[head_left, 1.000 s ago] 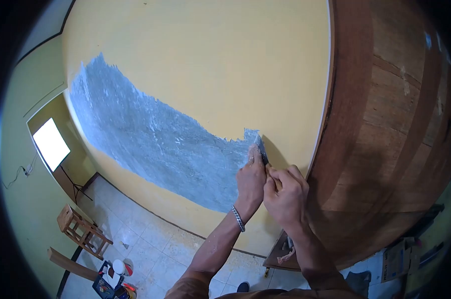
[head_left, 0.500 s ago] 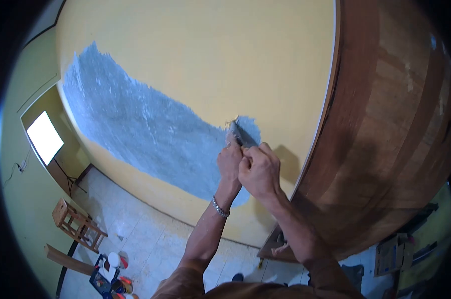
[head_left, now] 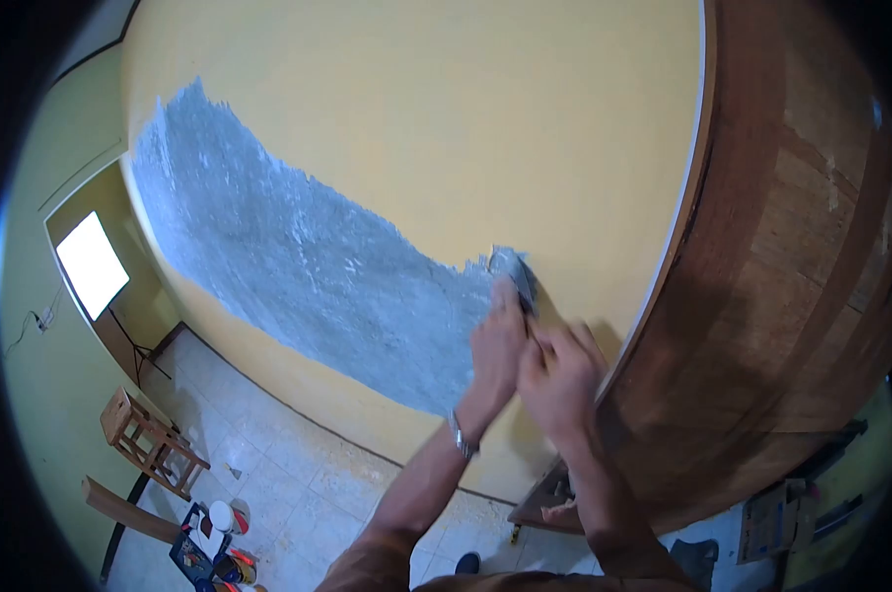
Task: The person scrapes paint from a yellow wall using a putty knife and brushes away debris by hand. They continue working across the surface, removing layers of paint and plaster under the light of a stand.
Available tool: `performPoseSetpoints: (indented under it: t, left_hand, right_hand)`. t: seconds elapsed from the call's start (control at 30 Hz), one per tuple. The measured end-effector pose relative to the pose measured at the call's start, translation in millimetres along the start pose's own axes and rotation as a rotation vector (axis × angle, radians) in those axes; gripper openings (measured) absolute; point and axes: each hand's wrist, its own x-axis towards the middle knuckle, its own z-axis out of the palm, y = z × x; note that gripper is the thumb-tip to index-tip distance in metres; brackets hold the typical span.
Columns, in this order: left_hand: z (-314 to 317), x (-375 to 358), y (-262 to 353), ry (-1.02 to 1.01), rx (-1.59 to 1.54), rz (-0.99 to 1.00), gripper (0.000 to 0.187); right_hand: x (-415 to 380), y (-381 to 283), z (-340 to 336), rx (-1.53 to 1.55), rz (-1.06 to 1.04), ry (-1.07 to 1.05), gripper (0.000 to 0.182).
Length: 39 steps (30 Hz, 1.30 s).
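Note:
Both of my hands are at the wall on a scraper [head_left: 521, 280], its metal blade lying against the right end of the bare grey patch [head_left: 318, 257]. My left hand [head_left: 499, 340] is closed on it, with a finger stretched along the blade. Slightly blurred, my right hand [head_left: 562, 380] is wrapped round the handle, which the fingers hide. Yellow paint [head_left: 446, 128] surrounds the patch with a ragged upper edge.
A brown wooden panel [head_left: 761, 266] stands close on the right. Low at left are a wooden stool [head_left: 145, 439], a lit lamp [head_left: 93, 264] on a stand, and a dark tray [head_left: 191, 557] with containers. A cardboard box [head_left: 771, 518] lies lower right. Crumbs dot the tiled floor [head_left: 298, 493].
My hands and the scraper have moved down and to the right in the view. The whole scene has also shifted slightly as the camera turned.

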Motion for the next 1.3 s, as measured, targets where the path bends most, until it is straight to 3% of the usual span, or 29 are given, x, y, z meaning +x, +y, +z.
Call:
performPoseSetpoints:
  t: [0.07, 0.17, 0.23, 0.3, 0.37, 0.4, 0.53, 0.67, 0.73, 0.77, 0.87, 1.0, 1.1, 1.23, 1.3]
  left_hand:
    - [-6.5, 29.0, -6.8, -0.410, -0.033, -0.354, 0.063]
    - [-19.7, 18.0, 1.0, -0.429, -0.045, -0.351, 0.065]
    - [-11.9, -7.0, 8.8, -0.221, -0.055, -0.162, 0.066]
    - [-10.2, 11.4, 3.0, -0.275, -0.002, -0.239, 0.062]
    - [-7.9, 32.0, -18.6, -0.296, -0.023, -0.367, 0.056]
    - [-14.4, 32.8, -20.9, -0.225, -0.041, -0.334, 0.053]
    - [-22.8, -0.4, -10.3, -0.310, -0.009, -0.264, 0.061]
    - [-5.5, -5.1, -31.1, -0.357, -0.023, -0.268, 0.062]
    - [-21.8, 20.2, -37.3, -0.447, -0.053, -0.462, 0.063]
    - [-21.0, 12.1, -37.5, -0.448, -0.048, -0.467, 0.063]
    - [-11.8, -23.6, -34.2, -0.273, 0.047, -0.252, 0.047]
    - [-8.3, 13.2, -73.0, -0.296, -0.066, -0.449, 0.045]
    - [-28.4, 11.3, -83.1, -0.271, -0.063, -0.346, 0.044]
    - [-29.5, -16.9, -55.6, -0.180, 0.067, -0.153, 0.046]
    - [-25.4, 5.5, -75.7, -0.285, 0.035, -0.278, 0.046]
  right_hand:
    - [16.2, 10.0, 16.3, -0.011, -0.058, -0.045, 0.008]
    - [6.8, 3.3, 2.5, 0.015, -0.059, -0.128, 0.014]
    - [5.1, -0.9, -5.3, 0.042, -0.040, -0.110, 0.014]
    - [7.3, -3.7, 1.9, 0.026, -0.076, -0.005, 0.011]
    - [24.9, 2.3, 29.2, -0.008, -0.079, -0.098, 0.005]
    - [28.1, 0.3, 29.9, 0.004, -0.095, -0.105, 0.005]
    - [7.2, -18.7, -5.0, 0.030, -0.083, -0.124, 0.004]
    - [1.4, 13.3, 47.0, -0.022, -0.050, -0.115, 0.003]
    - [8.1, 9.7, 50.5, 0.026, -0.077, -0.110, 0.004]
    - [2.8, 5.0, 44.6, 0.063, -0.069, -0.135, 0.004]
    - [-16.1, -3.0, 20.2, 0.087, -0.013, -0.134, 0.005]
    - [2.5, 0.4, 85.3, 0.061, -0.056, -0.081, 0.004]
    - [3.1, -12.0, 85.4, 0.045, -0.063, -0.185, 0.005]
    - [-14.4, -26.5, 56.5, 0.125, -0.076, -0.086, 0.005]
    - [-17.0, -11.9, 80.5, -0.002, -0.023, -0.088, 0.005]
